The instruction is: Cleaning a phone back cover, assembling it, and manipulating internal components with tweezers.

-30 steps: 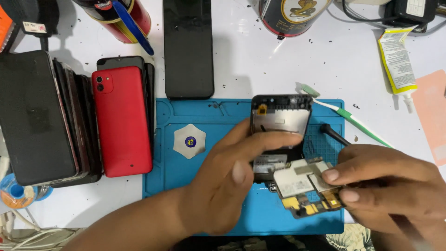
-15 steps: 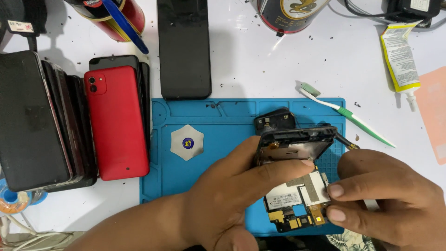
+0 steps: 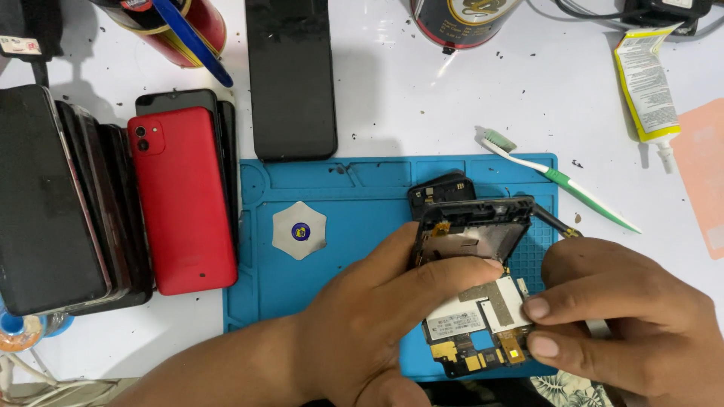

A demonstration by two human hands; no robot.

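Over the ribbed blue silicone repair mat [image 3: 339,196], the left hand [image 3: 377,316] pinches a tilted black plastic phone frame [image 3: 471,234]. The right hand [image 3: 626,316] grips the bare circuit board [image 3: 479,324], white-labelled with gold contacts. A glossy red phone [image 3: 181,200] lies flat nearby.

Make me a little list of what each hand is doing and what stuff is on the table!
left hand: tilts up the black phone frame
right hand: fingers pinch the circuit board
under them: blue mat
on mat: round metal pick
beside mat: red phone on a stack, black phone
also: toothbrush, glue tube
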